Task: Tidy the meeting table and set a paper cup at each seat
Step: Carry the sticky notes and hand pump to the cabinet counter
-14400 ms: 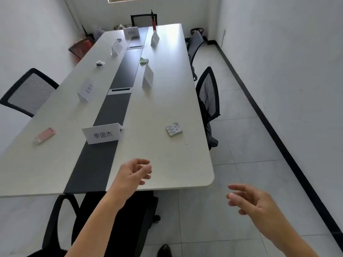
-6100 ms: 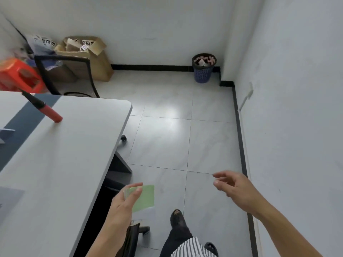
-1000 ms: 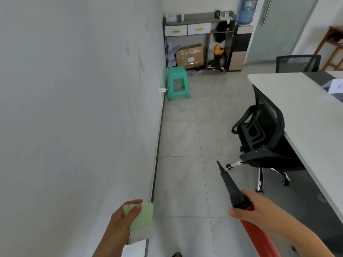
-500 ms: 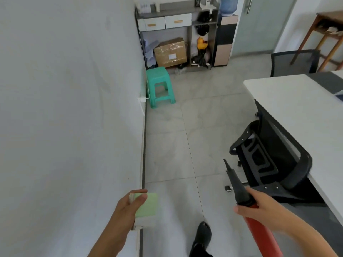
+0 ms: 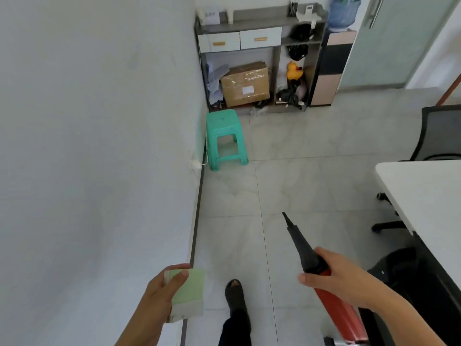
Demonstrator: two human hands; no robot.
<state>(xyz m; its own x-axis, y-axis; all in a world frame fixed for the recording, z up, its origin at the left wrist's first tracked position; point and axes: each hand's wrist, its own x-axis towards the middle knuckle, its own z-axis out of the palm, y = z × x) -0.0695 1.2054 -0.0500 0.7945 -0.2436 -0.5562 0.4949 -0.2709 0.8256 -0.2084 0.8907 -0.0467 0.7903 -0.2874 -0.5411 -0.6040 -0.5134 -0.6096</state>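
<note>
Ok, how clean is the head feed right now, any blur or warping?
Head view: wide-angle warp bends the wall edge and cabinet; centre is fairly sharp, the left hand and right hand slightly soft; lighting even, faint sheen on the floor tiles.

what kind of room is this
Most likely an office meeting room: a long white table with a black mesh office chair, a storage shelf unit, and a water dispenser by the door.
</note>
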